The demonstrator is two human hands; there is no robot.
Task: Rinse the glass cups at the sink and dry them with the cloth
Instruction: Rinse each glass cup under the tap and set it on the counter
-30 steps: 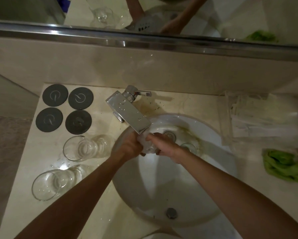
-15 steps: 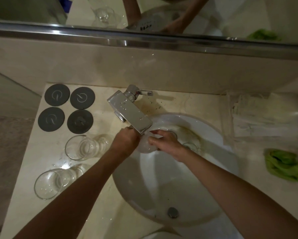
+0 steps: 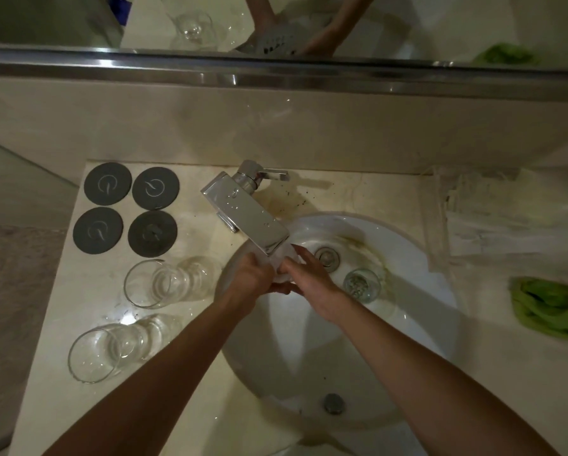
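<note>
Both hands over the white sink [image 3: 417,258], right under the chrome faucet [image 3: 246,215] spout. Left hand [image 3: 253,278] and right hand [image 3: 309,274] both curled around one glass cup [image 3: 284,269], held between them in the water stream; cup mostly hidden by fingers and blur, so which way its mouth points and how its long axis runs cannot be told. Another small glass cup [image 3: 361,285] stands upright inside the basin, mouth up, just right of the right hand, near the overflow hole. Two more glass cups on the surface [image 3: 55,373] left of the sink: near cup [image 3: 92,355] and far cup [image 3: 147,284], both lying on their sides, mouths pointing left, long axes running left-right. Four dark round coasters [image 3: 129,209] in a square behind them. Green cloth [image 3: 549,311] bunched on the surface right of the sink, well apart from the hands. Clear plastic wrap [image 3: 506,218] behind the cloth.
</note>
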